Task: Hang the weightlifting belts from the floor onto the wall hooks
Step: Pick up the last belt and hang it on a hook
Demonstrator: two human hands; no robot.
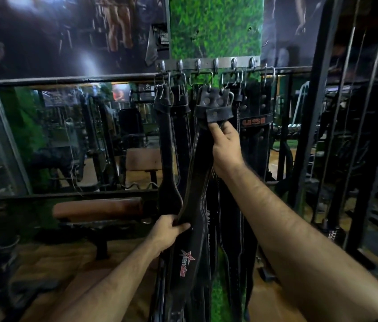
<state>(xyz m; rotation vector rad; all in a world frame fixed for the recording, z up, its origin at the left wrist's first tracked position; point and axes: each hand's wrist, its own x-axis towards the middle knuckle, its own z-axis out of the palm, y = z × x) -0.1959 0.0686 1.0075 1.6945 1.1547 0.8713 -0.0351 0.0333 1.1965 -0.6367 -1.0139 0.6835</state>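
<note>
I hold a black weightlifting belt (197,182) with a red star logo up in front of the wall. My right hand (226,145) grips its top just under the buckle end, which sits a little below the metal hook rail (206,62). My left hand (171,230) grips the belt's left edge lower down, near its wide part. Several other black belts hang from the hooks: one at the left (167,145) and one marked USI at the right (254,126).
The rail is fixed on a green grass-textured column (215,26). A padded brown bench (97,209) stands low at the left on the wooden floor. A black machine frame (318,112) rises close at the right. Mirrors line the wall behind.
</note>
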